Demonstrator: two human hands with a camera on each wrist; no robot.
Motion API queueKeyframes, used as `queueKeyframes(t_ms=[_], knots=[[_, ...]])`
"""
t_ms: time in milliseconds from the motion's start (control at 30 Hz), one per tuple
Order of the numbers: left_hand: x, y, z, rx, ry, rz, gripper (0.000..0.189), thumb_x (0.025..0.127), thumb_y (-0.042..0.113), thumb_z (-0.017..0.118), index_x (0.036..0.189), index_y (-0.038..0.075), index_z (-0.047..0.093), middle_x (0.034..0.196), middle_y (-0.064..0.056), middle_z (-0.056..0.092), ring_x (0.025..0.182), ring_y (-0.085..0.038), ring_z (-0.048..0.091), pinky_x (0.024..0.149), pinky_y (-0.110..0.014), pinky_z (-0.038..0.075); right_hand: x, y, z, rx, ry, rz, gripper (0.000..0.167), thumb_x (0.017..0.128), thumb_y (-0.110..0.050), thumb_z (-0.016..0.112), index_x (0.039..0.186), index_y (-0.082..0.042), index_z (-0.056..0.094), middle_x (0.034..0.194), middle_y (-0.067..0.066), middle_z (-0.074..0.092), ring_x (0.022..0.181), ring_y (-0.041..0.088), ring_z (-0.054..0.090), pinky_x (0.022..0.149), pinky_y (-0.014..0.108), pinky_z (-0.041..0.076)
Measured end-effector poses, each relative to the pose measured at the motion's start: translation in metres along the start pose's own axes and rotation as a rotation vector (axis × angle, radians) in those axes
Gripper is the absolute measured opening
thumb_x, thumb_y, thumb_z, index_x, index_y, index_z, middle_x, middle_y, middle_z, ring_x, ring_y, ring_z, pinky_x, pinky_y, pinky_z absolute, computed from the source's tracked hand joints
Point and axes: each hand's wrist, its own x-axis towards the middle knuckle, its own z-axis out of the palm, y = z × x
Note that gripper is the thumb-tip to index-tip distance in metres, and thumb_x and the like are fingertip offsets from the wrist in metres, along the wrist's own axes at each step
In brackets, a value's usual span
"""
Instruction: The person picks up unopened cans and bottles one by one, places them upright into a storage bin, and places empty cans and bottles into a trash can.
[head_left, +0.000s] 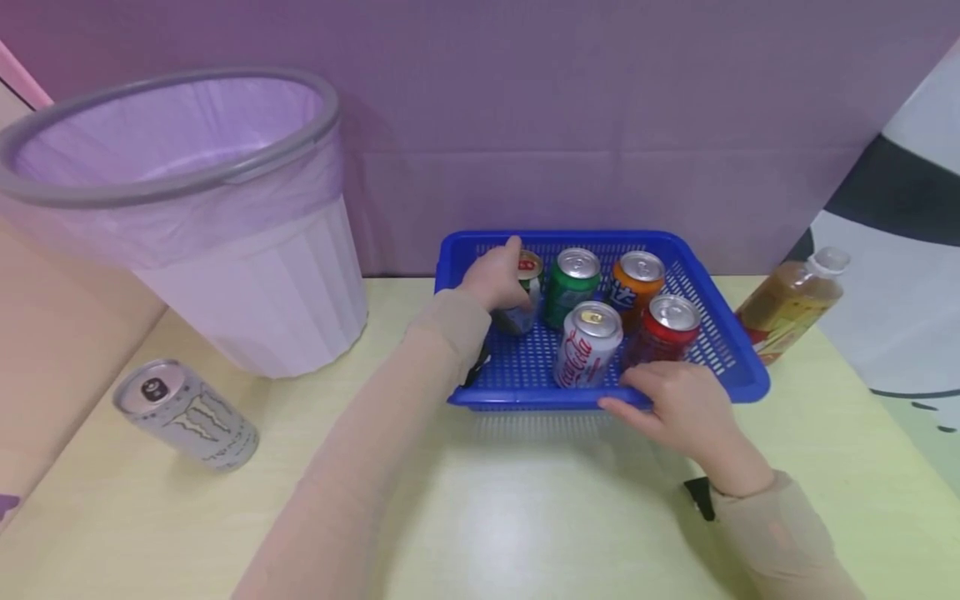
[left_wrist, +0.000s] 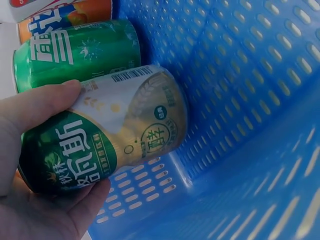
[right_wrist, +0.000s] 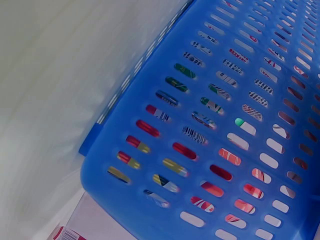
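My left hand (head_left: 497,279) grips a green, white and gold drink can (left_wrist: 112,132) at the left of a blue plastic basket (head_left: 461,398). Thumb and fingers wrap around the can's green end, as the left wrist view shows. Beside it stands a green can (head_left: 573,287), then an orange can (head_left: 637,279). My right hand (head_left: 678,408) holds the basket's front rim. Just behind that rim are a white Coca-Cola can (head_left: 587,354) and a red can (head_left: 663,329). In the right wrist view the perforated basket wall (right_wrist: 165,140) fills most of the picture, with the hand out of sight.
A tall white bin (head_left: 281,292) with a lilac liner stands at the left. In front of it a pale Monster can (head_left: 191,417) is on the table (head_left: 487,517). An uncapped bottle (head_left: 787,308) of amber liquid stands right of the basket. A purple wall (head_left: 600,108) rises behind.
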Motion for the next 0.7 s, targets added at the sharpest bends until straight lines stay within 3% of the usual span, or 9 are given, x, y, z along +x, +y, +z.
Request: queueKeyframes(t_ms=[333,500,700], knots=[[-0.001,0.0016,0.0016,0.008,0.026,-0.044,0.094,0.072,0.021,0.081,0.146,0.01,0.025,0.132,-0.012,0.053,0.118,-0.026,0.051,0.1,-0.04,0.042,0.0008,-0.0007,-0.0001,0.001,0.004,0.0,0.064,0.092,-0.067,0.029,0.061,-0.015,0.053,0.054,-0.007,0.044,0.048,0.004,0.037,0.047,0.021,0.03],[-0.0025,0.002,0.0018,0.03,0.053,-0.088,0.085,0.073,0.022,0.079,0.141,0.011,0.029,0.124,-0.011,0.056,0.11,-0.026,0.055,0.095,-0.04,0.045,0.0009,-0.0007,0.0006,0.001,0.002,-0.002,0.064,0.092,-0.066,0.029,0.061,-0.015,0.054,0.054,-0.008,0.044,0.048,0.003,0.036,0.047,0.021,0.03],[-0.004,0.0027,-0.0001,0.03,0.041,-0.09,0.086,0.074,0.021,0.078,0.142,0.011,0.027,0.124,-0.012,0.055,0.109,-0.026,0.055,0.094,-0.041,0.046,0.0004,-0.0002,0.0006,-0.003,-0.003,0.003,0.064,0.092,-0.067,0.03,0.061,-0.016,0.054,0.054,-0.008,0.044,0.048,0.004,0.037,0.047,0.021,0.03]])
